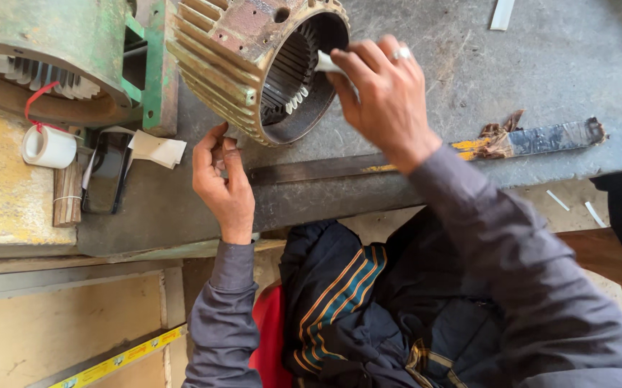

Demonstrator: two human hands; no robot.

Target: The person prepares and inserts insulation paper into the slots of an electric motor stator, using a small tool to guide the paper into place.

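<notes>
A rusty finned motor stator housing (243, 61) lies on its side on the grey workbench (469, 65), its open bore facing me with white insulation strips (298, 99) in the slots. My right hand (383, 93) is at the bore's rim, fingers pinched on a white insulation strip (323, 62) that points into the slots. My left hand (219, 176) sits just below the housing's lower left edge, fingers curled together near the fins; whether it holds anything small is hidden.
A green motor casing (59, 50) stands at the upper left. A white tape roll (47, 146), a dark phone (106, 172) and folded paper pieces (156, 149) lie left of my left hand. A long flat metal bar (426, 154) runs along the bench's front edge.
</notes>
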